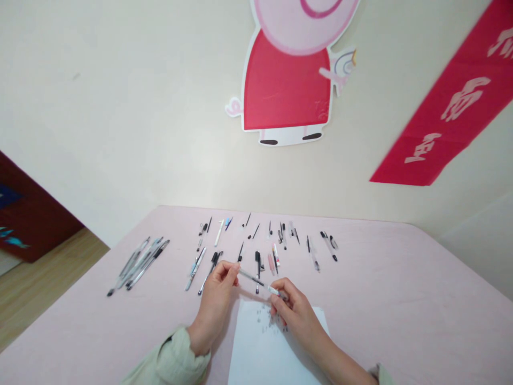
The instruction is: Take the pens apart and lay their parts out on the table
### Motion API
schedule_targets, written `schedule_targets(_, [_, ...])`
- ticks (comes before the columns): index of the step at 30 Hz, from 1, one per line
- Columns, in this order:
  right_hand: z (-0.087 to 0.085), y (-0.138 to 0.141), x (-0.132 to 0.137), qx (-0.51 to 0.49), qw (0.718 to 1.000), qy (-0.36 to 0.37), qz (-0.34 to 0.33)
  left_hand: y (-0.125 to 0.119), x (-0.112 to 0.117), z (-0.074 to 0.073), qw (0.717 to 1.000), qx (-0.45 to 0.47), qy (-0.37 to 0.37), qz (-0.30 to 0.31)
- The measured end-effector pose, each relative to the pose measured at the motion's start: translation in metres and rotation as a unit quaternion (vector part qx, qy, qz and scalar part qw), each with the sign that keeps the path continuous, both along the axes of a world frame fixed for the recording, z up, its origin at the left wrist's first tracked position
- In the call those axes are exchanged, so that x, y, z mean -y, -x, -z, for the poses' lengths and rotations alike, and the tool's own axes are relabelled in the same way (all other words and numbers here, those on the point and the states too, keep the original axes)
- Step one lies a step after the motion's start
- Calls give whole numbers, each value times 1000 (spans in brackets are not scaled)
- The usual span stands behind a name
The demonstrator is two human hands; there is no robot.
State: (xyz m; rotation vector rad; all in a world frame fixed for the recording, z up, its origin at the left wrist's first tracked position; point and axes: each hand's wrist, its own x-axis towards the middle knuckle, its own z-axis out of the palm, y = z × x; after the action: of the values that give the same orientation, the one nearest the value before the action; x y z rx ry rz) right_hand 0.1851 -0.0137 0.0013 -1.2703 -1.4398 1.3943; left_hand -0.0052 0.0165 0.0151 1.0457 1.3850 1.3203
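My left hand pinches the far left end of a slim pen between thumb and fingertips. My right hand grips the white right end of the same pen, which slants down to the right between them. Its middle looks clear with a dark stretch inside; whether it is in separate pieces I cannot tell. Below the hands lies a white sheet of paper. Small dark specks on its upper part, partly behind my right hand, are too blurred to tell as marks or bits.
A bundle of pens lies at the left of the pink tablecloth. Several pens, caps and refills are spread in two rows, among them a black-capped pen and a white pen. The wall stands behind the table.
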Motion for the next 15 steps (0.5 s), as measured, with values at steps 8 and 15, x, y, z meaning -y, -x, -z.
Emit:
schedule_targets(8, [0,-2,-5,-45,998,22,-34,-2,1,-1,1000,7,-6,5])
schedule_targets(15, [0,-2,-5,-78,995,56,-34,-2,1,-4,1000,31,1,1])
